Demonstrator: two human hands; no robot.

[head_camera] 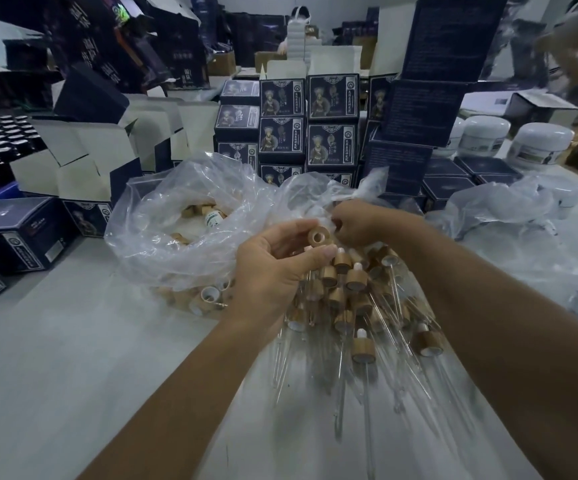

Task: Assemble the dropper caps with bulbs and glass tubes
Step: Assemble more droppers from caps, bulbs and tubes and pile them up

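Bamboo cap (319, 236) pinched in left hand (273, 268); right hand (356, 221) grips plastic bag (183, 216) edge.

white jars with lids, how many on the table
3 round white plastic jars show at the far right of the table: one rightmost, one left of it, and one partly behind the dark blue box stack. More may be hidden.

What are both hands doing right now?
Left hand: holds a wooden cap ring at its fingertips.
Right hand: fingers curled at the plastic bag; what it holds cannot be told.
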